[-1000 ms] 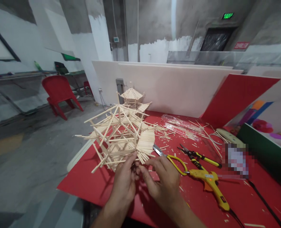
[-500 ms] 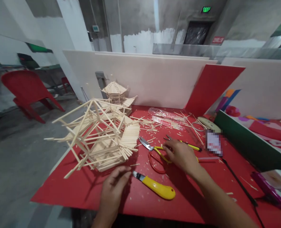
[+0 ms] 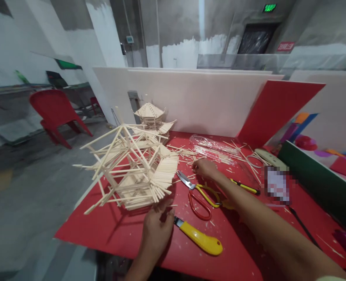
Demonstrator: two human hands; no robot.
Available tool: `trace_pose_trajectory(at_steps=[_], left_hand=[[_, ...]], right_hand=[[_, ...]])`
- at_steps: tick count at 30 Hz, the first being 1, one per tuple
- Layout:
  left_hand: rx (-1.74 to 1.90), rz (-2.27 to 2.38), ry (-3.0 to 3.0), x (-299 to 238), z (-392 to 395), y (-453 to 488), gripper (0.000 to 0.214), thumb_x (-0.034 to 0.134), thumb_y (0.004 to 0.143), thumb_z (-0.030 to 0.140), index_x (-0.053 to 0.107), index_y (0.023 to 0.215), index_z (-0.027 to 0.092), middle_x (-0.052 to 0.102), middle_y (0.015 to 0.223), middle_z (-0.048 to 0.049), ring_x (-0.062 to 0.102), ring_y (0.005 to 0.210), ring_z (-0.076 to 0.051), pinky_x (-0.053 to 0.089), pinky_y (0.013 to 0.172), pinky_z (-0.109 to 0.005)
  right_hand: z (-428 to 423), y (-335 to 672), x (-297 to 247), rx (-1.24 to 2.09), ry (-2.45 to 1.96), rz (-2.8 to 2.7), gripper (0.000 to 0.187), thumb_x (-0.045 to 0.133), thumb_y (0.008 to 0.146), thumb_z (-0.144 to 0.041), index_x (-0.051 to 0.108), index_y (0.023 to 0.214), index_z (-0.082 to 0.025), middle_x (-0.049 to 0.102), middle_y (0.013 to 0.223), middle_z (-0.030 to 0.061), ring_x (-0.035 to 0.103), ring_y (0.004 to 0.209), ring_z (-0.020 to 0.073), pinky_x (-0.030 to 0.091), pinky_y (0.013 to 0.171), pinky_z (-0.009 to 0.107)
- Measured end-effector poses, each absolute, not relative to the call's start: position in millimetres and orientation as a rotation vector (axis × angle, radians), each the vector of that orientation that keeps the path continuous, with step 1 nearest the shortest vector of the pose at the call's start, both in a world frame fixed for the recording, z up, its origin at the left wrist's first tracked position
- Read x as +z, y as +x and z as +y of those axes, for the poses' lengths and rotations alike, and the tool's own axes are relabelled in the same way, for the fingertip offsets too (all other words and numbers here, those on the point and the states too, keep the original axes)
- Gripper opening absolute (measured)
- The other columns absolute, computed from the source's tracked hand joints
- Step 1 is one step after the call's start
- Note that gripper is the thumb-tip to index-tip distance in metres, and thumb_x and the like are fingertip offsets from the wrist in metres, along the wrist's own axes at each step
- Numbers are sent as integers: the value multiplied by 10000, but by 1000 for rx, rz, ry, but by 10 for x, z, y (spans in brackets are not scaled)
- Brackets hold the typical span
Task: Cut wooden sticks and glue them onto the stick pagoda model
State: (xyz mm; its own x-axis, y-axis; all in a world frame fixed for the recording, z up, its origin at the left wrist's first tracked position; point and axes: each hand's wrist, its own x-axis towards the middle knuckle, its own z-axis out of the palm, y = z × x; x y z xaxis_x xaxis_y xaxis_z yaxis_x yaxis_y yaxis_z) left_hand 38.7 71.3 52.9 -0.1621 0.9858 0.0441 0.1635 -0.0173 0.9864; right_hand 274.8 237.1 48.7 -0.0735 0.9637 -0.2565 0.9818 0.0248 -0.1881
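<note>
A big, see-through model made of pale wooden sticks stands on the left part of a flat red board. Its pointed top goes up, and it spreads wide from left to right. On its right side, a curved fan of flat pale sticks slopes down, with the near ends poking toward the person and a bit to the right. Behind it is a small pale stick tower with a pointed roof. The person's left hand is low, just by the near right bottom of the model, with its fingers curled — one cannot tell if it holds anything. The right hand is farther off, by the loose thin wooden sticks, its fingers bent and close together; its grip cannot be told either. Between the hands lie scissors with one red and one yellow handle, tips pointing away and left, toward the model. A fat yellow-handled knife lies slantwise — its blade end by the left hand, its handle toward the near right.
</note>
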Motion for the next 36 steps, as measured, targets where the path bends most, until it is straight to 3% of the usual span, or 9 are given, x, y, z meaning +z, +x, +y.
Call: trace_pose_trajectory(at_steps=[12, 18, 20, 23, 26, 29, 31, 34, 36], left_hand=[[1232, 1528, 1357, 459, 544, 251, 255, 747, 695, 156, 816, 876, 321, 771, 962, -78, 672, 933, -264, 485, 947, -370], [1256, 1429, 1326, 497, 501, 352, 126, 725, 744, 226, 810, 834, 248, 777, 915, -93, 690, 880, -250, 529, 836, -330], [1243, 1409, 1306, 470, 493, 353, 159, 708, 764, 287, 798, 872, 213, 763, 827, -80, 673, 731, -213, 535, 694, -289], [1195, 1435, 1223, 406, 481, 277, 260, 671, 790, 423, 746, 786, 174, 632, 568, 0, 512, 464, -136, 417, 462, -234], [1222, 1571, 1272, 373, 471, 143, 393, 685, 770, 474, 569, 529, 186, 441, 456, 57, 420, 446, -106, 339, 448, -216], [1238, 1628, 1378, 363, 462, 35, 440, 648, 806, 430, 461, 480, 201, 391, 476, 58, 413, 484, -108, 338, 480, -219], [1252, 1648, 1449, 341, 456, 10, 348, 650, 799, 373, 525, 524, 201, 471, 525, 42, 478, 528, -125, 385, 520, -224], [1272, 1637, 1518, 279, 447, 42, 116, 641, 778, 277, 684, 704, 198, 657, 698, -11, 619, 666, -173, 472, 619, -246], [1279, 1615, 1547, 241, 443, 85, 106, 623, 786, 244, 719, 788, 200, 713, 777, -36, 664, 729, -193, 502, 662, -263]], right_hand=[[2240, 2764, 501, -589, 2097, 2256, 338, 594, 942, -374, 589, 1219, -181, 598, 1244, 79, 619, 1042, 215, 540, 874, 414], [2171, 2692, 577, -610, 2114, 2367, 344, 590, 946, -369, 574, 1232, -179, 601, 1232, 83, 623, 1031, 206, 543, 870, 422], [2179, 2638, 605, -576, 2142, 2380, 347, 594, 942, -372, 579, 1228, -176, 602, 1232, 79, 623, 1033, 212, 543, 868, 421], [2151, 2576, 712, -478, 2218, 2403, 349, 591, 945, -369, 573, 1239, -183, 591, 1255, 83, 616, 1052, 216, 538, 883, 428], [1986, 2561, 877, -406, 2262, 2420, 322, 577, 951, -384, 592, 1201, -180, 613, 1211, 79, 623, 1023, 200, 534, 879, 421], [1641, 2556, 1026, -409, 2261, 2442, 321, 483, 983, -414, 688, 979, -167, 698, 945, 73, 649, 900, 207, 488, 777, 338], [1341, 2519, 1078, -469, 2211, 2486, 316, 472, 973, -373, 716, 885, -191, 714, 822, 60, 655, 814, 199, 424, 687, 283], [913, 2365, 1065, -624, 2046, 2587, 171, 560, 891, -245, 726, 847, -244, 735, 848, 6, 649, 779, 145, 371, 647, 229], [726, 2205, 1005, -687, 1969, 2629, 141, 594, 854, -210, 729, 834, -249, 735, 853, -1, 650, 793, 135, 364, 652, 220]])
